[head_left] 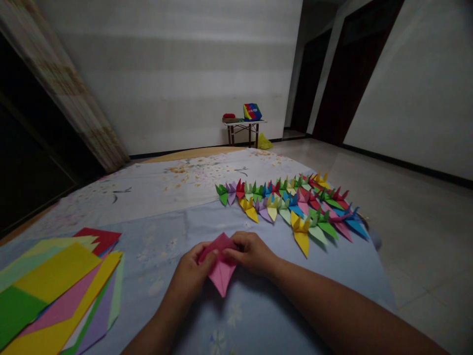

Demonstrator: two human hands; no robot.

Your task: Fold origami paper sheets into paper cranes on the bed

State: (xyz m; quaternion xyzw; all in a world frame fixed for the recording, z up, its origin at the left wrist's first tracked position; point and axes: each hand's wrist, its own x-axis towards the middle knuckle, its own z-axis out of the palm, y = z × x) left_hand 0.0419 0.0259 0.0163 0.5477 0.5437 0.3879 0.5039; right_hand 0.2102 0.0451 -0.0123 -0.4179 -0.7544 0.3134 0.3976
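My left hand point(191, 270) and my right hand point(252, 252) both pinch a partly folded pink paper piece point(220, 272) just above the pale blue floral cloth point(166, 231). The paper's pointed end faces toward me. Thumbs and fingers of both hands press along its upper folds. Beyond my right hand lies a row of several finished paper cranes point(295, 204) in green, purple, red, yellow, blue and pink.
A fanned stack of coloured paper sheets point(55, 286) lies at the lower left on the cloth. A small table point(242, 129) with a colourful box stands against the far wall. Tiled floor runs to the right, a curtain hangs at the left.
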